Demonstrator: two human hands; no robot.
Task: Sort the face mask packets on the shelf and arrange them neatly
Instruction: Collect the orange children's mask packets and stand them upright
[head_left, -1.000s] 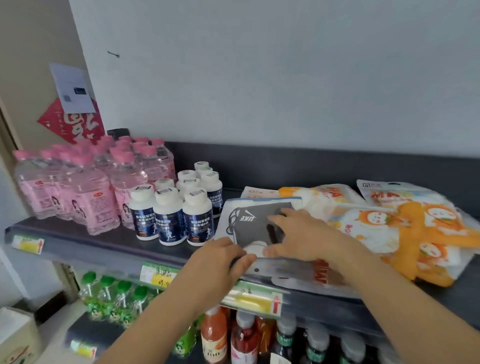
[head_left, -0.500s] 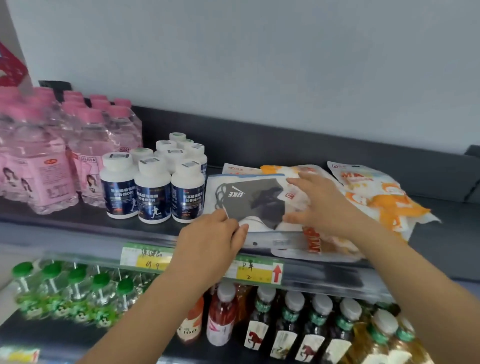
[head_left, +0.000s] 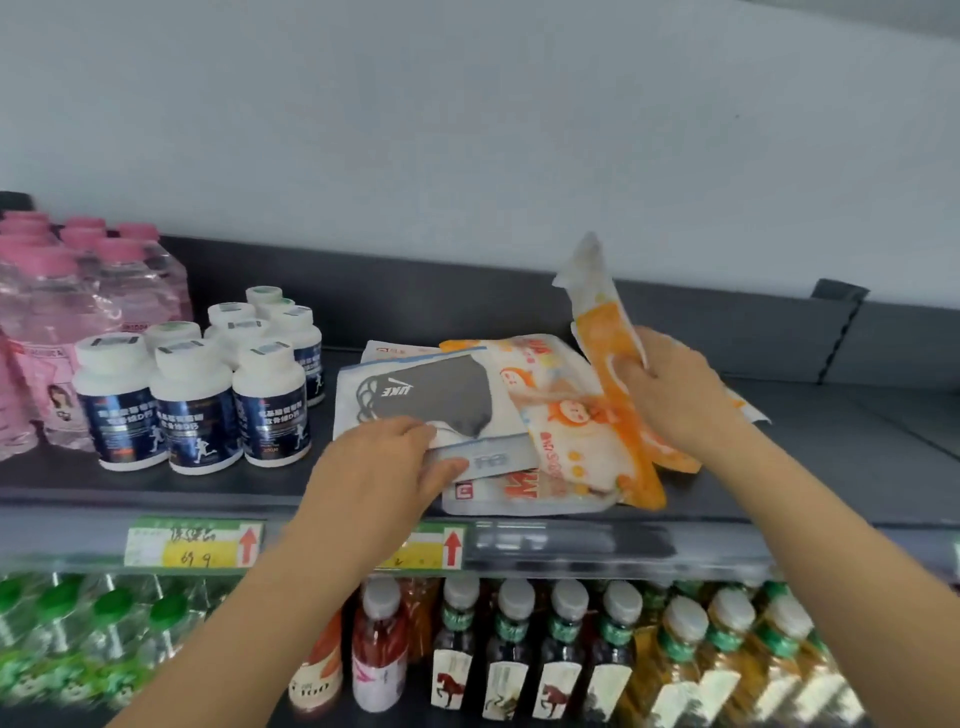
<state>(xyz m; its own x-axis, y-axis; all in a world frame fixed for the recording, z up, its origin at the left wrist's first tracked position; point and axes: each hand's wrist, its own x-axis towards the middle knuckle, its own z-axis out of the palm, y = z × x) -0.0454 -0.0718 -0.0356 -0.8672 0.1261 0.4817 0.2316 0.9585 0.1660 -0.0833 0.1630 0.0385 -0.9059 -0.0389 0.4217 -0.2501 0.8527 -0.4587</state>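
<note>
A pile of face mask packets lies on the dark shelf (head_left: 831, 457). On top is a white packet showing a grey mask (head_left: 431, 400). My left hand (head_left: 384, 467) pinches its near edge, thumb under the front corner. Beside it lie orange-and-white cartoon packets (head_left: 566, 415), with a red-lettered packet (head_left: 498, 491) underneath. My right hand (head_left: 670, 395) grips another orange-and-white packet (head_left: 602, 317) and holds it tilted up on end above the pile's right side.
White pill bottles with dark blue labels (head_left: 192, 405) stand just left of the pile. Pink-capped water bottles (head_left: 67, 322) fill the far left. Price tags (head_left: 192, 545) line the shelf's front edge. Drink bottles (head_left: 561, 654) crowd the shelf below.
My right hand has left the grey mask packet, gripped an orange-and-white packet on the right and raised it on end. My left hand stays at the grey packet's near edge.
</note>
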